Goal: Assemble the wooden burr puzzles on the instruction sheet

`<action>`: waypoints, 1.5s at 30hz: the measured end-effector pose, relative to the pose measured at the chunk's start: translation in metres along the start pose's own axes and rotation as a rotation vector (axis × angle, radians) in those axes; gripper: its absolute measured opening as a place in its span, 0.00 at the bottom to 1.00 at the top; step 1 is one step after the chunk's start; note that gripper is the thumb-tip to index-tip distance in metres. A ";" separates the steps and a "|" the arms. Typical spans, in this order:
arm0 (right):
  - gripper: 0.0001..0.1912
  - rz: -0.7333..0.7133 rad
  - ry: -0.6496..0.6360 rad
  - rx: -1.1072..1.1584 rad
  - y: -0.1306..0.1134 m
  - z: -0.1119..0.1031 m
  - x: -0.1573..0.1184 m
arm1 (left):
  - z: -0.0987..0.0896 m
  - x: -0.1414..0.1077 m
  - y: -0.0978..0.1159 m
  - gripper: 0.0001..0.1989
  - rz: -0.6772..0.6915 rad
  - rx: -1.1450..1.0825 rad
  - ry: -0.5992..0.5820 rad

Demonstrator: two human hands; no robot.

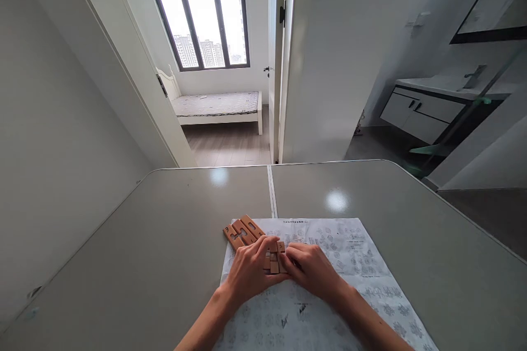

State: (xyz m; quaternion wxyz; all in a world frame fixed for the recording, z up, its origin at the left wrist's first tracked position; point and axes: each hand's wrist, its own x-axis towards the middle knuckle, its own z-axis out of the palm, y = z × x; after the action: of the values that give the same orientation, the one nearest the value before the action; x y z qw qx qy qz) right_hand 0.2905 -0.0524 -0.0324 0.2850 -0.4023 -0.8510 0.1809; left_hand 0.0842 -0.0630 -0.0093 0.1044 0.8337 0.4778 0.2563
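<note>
Between my two hands is a small cluster of brown wooden puzzle pieces (274,264) lying on the printed sheet. My left hand (252,266) curves round its left side, thumb along the near edge and fingers along the far edge. On the right, my right hand (310,267) has its fingers closed at the cluster's side; its fingertips partly hide the blocks there. Several longer notched wooden puzzle pieces (242,232) lie side by side just beyond my left hand, over the sheet's upper left corner.
A large printed sheet with puzzle diagrams (354,263) lies on the grey table (164,241), which has a seam down its far half. Past the far edge are a doorway, a bed (218,104) and a window. A sink cabinet (428,109) stands at the right.
</note>
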 end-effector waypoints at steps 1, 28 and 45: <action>0.23 -0.001 0.000 -0.003 0.000 0.000 0.000 | 0.000 0.000 -0.001 0.30 0.001 -0.001 0.012; 0.25 -0.028 0.018 -0.037 0.001 0.000 0.000 | -0.037 0.013 -0.045 0.28 -0.525 0.170 0.348; 0.24 -0.026 0.016 -0.023 0.000 -0.001 0.001 | -0.060 0.006 -0.106 0.32 -0.651 0.180 0.413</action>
State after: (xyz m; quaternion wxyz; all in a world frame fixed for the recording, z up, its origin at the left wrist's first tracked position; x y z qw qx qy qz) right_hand 0.2909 -0.0515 -0.0310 0.2894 -0.3961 -0.8558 0.1643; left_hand -0.0244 -0.0071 -0.0010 0.0084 0.5752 0.7487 0.3294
